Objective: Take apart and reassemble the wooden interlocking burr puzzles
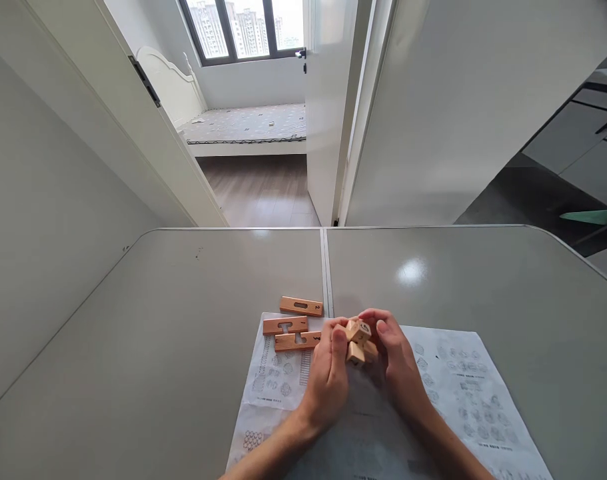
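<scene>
Between my two hands is a wooden burr puzzle [358, 341], several pale interlocking blocks with a dark mark on one end. My left hand [329, 367] is closed on its left side, thumb on top. On the right side my right hand [396, 353] curls its fingers and thumb round the puzzle, partly hiding it. Left of my hands lie three darker flat wooden pieces with cut-outs: one marked 2 [301, 306] farthest away, one marked 1 [285, 325], and a third piece [297, 341] nearest my left hand.
A creased printed sheet [476, 393] with small diagrams lies beneath my hands on the grey table [158, 347]. A seam [326, 267] runs across the tabletop. Past the far edge are an open door [328, 100] and a bed [248, 123].
</scene>
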A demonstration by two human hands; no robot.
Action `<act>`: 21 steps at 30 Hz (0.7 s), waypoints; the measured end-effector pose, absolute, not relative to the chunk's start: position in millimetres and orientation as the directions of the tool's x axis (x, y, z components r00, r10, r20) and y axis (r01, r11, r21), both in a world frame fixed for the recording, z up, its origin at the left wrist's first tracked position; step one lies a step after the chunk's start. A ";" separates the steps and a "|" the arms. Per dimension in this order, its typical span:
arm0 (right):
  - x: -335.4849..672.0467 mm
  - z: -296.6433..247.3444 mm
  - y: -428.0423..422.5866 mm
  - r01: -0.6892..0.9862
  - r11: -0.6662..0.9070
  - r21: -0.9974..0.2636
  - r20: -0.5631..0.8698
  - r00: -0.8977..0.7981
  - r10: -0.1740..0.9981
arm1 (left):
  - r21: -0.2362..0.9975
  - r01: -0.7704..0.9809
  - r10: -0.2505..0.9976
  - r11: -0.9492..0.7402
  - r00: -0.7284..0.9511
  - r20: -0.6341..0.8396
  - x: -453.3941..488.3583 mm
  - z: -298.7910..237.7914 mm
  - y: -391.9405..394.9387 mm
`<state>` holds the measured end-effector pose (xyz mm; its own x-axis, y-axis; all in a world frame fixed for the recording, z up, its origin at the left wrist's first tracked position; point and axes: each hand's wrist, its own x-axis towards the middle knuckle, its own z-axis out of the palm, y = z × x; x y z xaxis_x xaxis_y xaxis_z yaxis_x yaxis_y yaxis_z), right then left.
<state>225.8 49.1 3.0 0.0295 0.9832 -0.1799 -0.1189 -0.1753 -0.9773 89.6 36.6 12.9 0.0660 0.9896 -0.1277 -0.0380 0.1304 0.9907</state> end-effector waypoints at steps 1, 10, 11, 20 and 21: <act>225.8 4.0 49.5 -0.119 -0.167 -0.979 -0.172 0.028 0.985 | 0.988 -0.060 0.988 0.145 0.055 -0.141 90.0 13.6 37.0; 222.9 5.6 43.1 -0.087 -0.127 -0.988 -0.125 -0.027 0.992 | 0.933 -0.236 0.961 0.272 0.016 -0.276 89.2 11.2 36.4; 222.1 5.7 42.1 -0.097 -0.108 -0.989 -0.105 -0.033 0.994 | 0.924 -0.263 0.958 0.278 0.013 -0.285 89.2 9.6 36.1; 219.7 8.0 42.4 -0.003 0.006 -1.000 0.006 -0.112 0.994 | 0.920 -0.281 0.960 0.274 0.019 -0.280 88.3 7.5 35.7; 220.2 7.4 43.2 -0.017 -0.018 -1.000 -0.016 -0.119 0.993 | 0.921 -0.282 0.962 0.270 0.034 -0.272 87.7 8.4 36.6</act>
<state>220.2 43.2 7.4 -0.1185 0.9928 -0.0155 -0.0174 -0.0177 -0.9997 87.7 36.6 8.4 0.0339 0.9618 -0.2718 -0.2818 0.2701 0.9207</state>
